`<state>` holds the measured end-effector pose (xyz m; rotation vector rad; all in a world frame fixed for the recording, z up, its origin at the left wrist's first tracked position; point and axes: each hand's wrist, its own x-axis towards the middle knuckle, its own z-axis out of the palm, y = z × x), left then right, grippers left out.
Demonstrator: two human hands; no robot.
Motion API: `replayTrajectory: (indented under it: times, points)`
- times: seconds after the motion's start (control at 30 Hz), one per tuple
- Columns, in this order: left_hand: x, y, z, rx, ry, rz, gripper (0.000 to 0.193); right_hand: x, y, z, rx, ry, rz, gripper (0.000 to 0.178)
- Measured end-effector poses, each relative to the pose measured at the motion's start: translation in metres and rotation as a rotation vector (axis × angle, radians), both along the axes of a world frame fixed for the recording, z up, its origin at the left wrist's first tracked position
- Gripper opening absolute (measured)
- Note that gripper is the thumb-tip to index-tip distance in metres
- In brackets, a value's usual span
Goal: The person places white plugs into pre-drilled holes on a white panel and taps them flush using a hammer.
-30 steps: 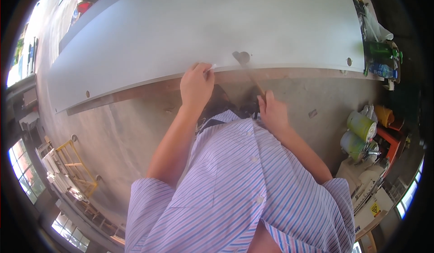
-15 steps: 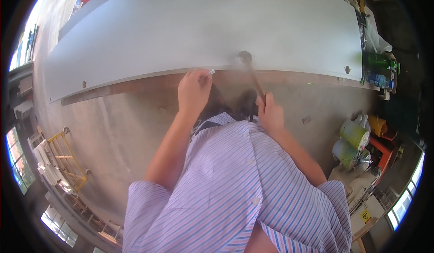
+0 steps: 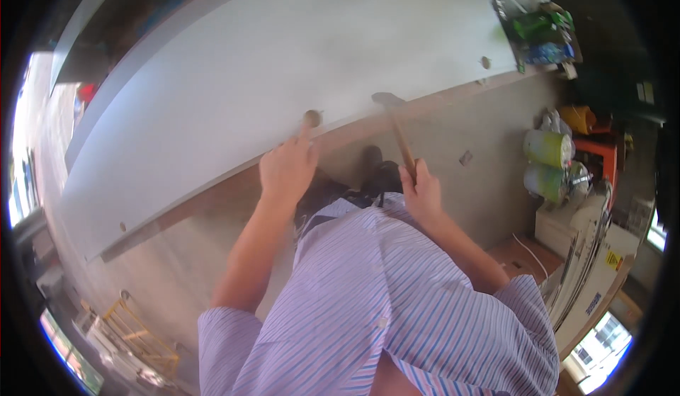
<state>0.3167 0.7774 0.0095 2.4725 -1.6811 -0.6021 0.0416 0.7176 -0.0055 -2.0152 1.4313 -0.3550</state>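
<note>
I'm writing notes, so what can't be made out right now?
Head view:
Brown wooden-handled hammer: head blurred; handle's lower end hidden by the right hand.
Left hand: its back hides the palm, and so whether anything is held.
Large flat white panel: far side partly cut off by the top edge.
Small, flat, greyish piece on the floor: too small to identify.

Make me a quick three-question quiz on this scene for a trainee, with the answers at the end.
1. Which hand holds the hammer?
2. True or false: the left hand is balled in a fist.
3. The panel is: a) red, b) white, c) black.

Key:
1. The right hand.
2. False; one of its fingers extends to a hole in the panel.
3. b
</note>
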Motion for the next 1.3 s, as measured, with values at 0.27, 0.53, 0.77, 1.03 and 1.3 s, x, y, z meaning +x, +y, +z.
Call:
replayTrajectory:
  times: [0.27,0.53,0.77,1.03,1.3]
  points:
    - [-0.092,-0.106,-0.004,-0.397,0.426,0.005,0.022,-0.076,-0.082,0.004,0.089,-0.248,-0.409,0.025]
    - [-0.216,-0.285,-0.002,-0.099,0.381,0.085,0.021,-0.186,-0.191,-0.004,0.166,-0.216,-0.366,0.026]
    - [-0.246,-0.322,-0.033,-0.317,0.188,-0.060,0.017,-0.223,-0.239,0.001,0.272,-0.185,-0.287,0.026]
    - [-0.257,-0.329,-0.037,-0.342,0.042,-0.055,0.013,-0.229,-0.257,-0.004,0.318,-0.196,-0.150,0.025]
    - [-0.262,-0.323,-0.030,-0.328,0.006,-0.005,0.012,-0.230,-0.263,-0.006,0.314,-0.181,-0.057,0.026]
